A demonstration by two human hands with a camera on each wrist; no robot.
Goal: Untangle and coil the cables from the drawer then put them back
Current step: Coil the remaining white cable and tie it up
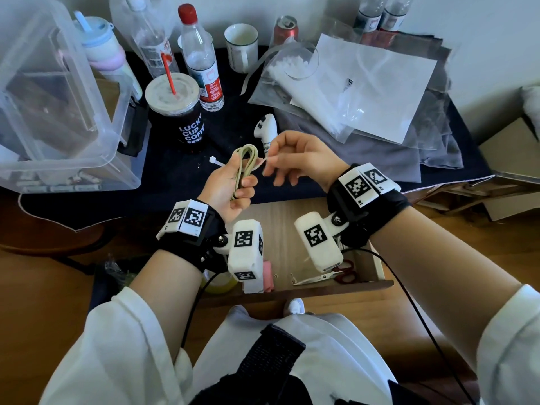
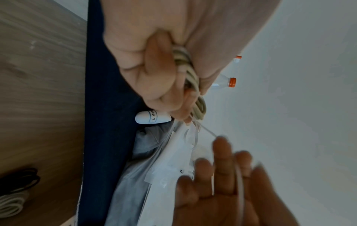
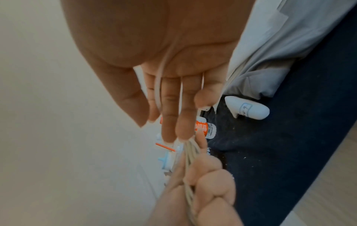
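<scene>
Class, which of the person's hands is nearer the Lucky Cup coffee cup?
Left. The left hand is just right of the coffee cup; the right hand is farther right.

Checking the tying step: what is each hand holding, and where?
Left hand grips the beige coiled cable around its lower half. Right hand pinches the thin white zip tie at its tail end beside the coil.

Your head camera looks down and forward over both hands at the dark-clothed table (image 1: pixel 225 127). Each wrist camera looks closely along its palm; both show the white controller (image 2: pixel 152 119).
</scene>
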